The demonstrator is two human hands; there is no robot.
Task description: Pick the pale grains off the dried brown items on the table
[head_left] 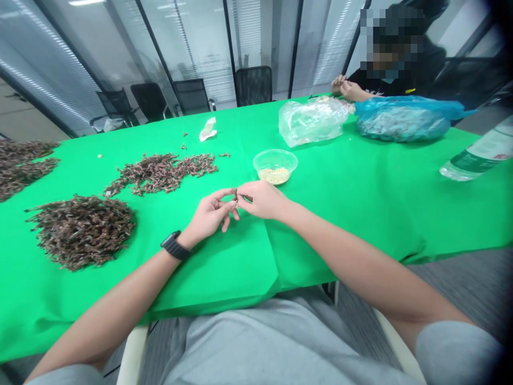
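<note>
Over the green cloth my left hand (213,213), with a black watch (175,246) on its wrist, meets my right hand (262,199) fingertip to fingertip. Between them is a small brown dried piece (234,197), pinched from both sides and mostly covered by the fingers; its exact kind cannot be made out. Just behind my right hand stands a clear plastic bowl (276,158) with small pale yellowish bits (274,176) in its bottom. To the left lie a dense heap of brown, stalky dried pieces (86,231) and a looser spread of shorter ones (164,172).
Another brown heap (22,163) lies at the far left. A crumpled white tissue (208,130), a clear bag (310,122), a blue bag (403,118) and a tilted bottle (476,155) are on the table (360,198). Across it, a person's hands (348,88) are close together.
</note>
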